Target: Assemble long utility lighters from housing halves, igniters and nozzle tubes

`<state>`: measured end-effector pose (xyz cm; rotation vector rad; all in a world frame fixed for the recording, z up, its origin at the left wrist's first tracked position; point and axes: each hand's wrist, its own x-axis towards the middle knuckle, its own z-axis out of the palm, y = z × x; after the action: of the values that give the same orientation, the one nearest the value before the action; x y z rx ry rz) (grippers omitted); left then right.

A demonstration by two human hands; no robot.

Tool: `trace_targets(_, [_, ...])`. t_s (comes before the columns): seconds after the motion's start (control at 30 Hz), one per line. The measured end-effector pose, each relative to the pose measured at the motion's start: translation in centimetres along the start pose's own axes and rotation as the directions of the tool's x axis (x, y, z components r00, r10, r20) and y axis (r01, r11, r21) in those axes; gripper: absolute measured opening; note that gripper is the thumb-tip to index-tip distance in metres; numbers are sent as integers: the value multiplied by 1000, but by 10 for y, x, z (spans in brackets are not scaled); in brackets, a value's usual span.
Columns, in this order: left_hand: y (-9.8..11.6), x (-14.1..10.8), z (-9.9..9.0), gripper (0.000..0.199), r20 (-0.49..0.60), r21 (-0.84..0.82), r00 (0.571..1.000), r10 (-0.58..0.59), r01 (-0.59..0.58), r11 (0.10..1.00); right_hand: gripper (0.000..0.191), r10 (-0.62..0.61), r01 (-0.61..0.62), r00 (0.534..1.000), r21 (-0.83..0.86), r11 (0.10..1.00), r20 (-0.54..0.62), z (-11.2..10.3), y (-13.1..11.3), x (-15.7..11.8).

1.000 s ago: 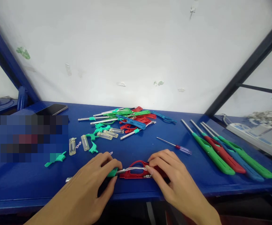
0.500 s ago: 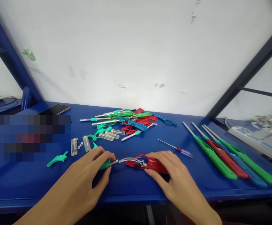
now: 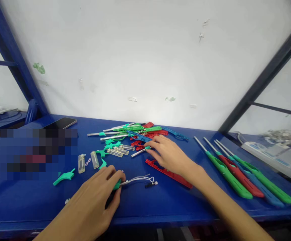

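Note:
My left hand (image 3: 102, 187) is closed on a lighter nozzle tube at its green collar (image 3: 117, 184). The tube's metal tip (image 3: 67, 201) shows beyond my left wrist. Thin white wires (image 3: 140, 178) trail rightward from the collar to a small black and white connector (image 3: 151, 184) on the table. My right hand (image 3: 167, 152) reaches to the front of the pile, thumb and index finger around the green collar of another metal nozzle tube (image 3: 138, 153). Beneath that hand and wrist lies a red handle shell (image 3: 171, 174). A blue handle shell (image 3: 139, 136) is just behind the fingers.
Clear fuel tanks (image 3: 115, 153) and green triggers (image 3: 64, 176) lie to the left. Behind is a pile of tubes and green shells (image 3: 157, 128). Several whole lighters (image 3: 229, 174) lie at right. A phone (image 3: 65, 123) sits at back left, below the white wall (image 3: 145, 60).
My right hand has let go of the red handle shell and moved up to the pile. The wires now lie free of the shell. My left hand keeps its hold. The screwdriver is now hidden.

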<state>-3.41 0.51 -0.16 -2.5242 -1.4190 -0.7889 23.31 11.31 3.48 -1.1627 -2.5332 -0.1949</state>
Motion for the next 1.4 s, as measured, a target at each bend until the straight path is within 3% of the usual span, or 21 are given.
trace_targets(0.17, [-6, -10, 10, 34, 37, -3, 999, -38, 38, 999, 30, -83, 87, 994, -41, 995, 73, 18, 8, 47])
trace_targets(0.3, [-5, -10, 10, 31, 99, -61, 993, -68, 74, 995, 30, -79, 79, 997, 53, 995, -3, 18, 16, 54])
trace_targets(0.47, [-1, 1, 2, 28, 146, -124, 986, -73, 92, 988, 28, 95, -19, 967, 303, 953, -238, 6, 37, 57])
trace_targets(0.6, [-3, 3, 2, 30, 140, -164, 988, -70, 92, 982, 31, 261, -20, 902, 571, 821, -344, -7, 47, 62])
trace_targets(0.73, [-7, 1, -2, 31, 145, -186, 984, -100, 126, 974, 33, 319, 43, 886, 746, 664, -336, -39, 34, 44])
trace_targets(0.83, [-9, 0, -10, 28, 138, -207, 982, -132, 159, 965, 33, 354, 48, 878, 796, 604, -322, -68, 6, 4])
trace_targets(0.87, [-10, 1, -12, 27, 122, -205, 983, -141, 164, 965, 32, 373, -2, 880, 784, 620, -292, -75, -4, -14])
trace_targets(0.9, [-11, 1, -15, 26, 99, -202, 984, -149, 166, 965, 33, 351, -58, 898, 720, 692, -264, -79, -15, -32])
trace_targets(0.97, [-11, 2, -19, 23, 34, -199, 988, -154, 157, 967, 26, 188, -70, 964, 502, 862, -188, -77, -34, -65])
trace_targets(1.03, [-11, 3, -22, 20, -32, -209, 987, -156, 146, 967, 17, -68, 93, 994, 352, 932, -83, -62, -50, -89])
trace_targets(1.1, [-9, 4, -23, 17, -79, -234, 985, -154, 132, 963, 21, -188, 198, 980, 214, 957, -66, -41, -61, -98])
trace_targets(1.17, [-7, 4, -23, 15, -94, -264, 984, -151, 122, 957, 32, -202, 212, 974, 102, 972, -102, -19, -69, -96])
trace_targets(1.27, [-4, 5, -22, 13, -64, -303, 989, -133, 108, 947, 40, -135, 153, 971, 76, 985, -197, 0, -74, -85])
trace_targets(1.4, [-2, 4, -18, 16, 9, -338, 995, -104, 101, 936, 17, -121, 192, 905, 139, 971, -408, 3, -71, -86])
